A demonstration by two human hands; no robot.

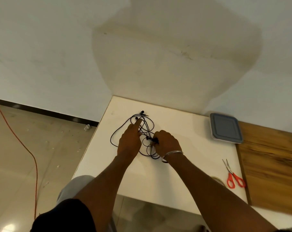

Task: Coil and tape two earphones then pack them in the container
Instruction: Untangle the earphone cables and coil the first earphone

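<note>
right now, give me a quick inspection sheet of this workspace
surface: white table against the wall, wooden board along its right side
job's things: black earphones tangled loose mid-table, not coiled; container at back right, lid on; scissors and tape near right edge
clutter: nothing seen on the table
grippers: left hand on the cords, forefinger out; right hand closed on a bunch of cord
cables: orange cable across the floor at left
surroundings: stained wall, tiled floor with bits of debris
</note>
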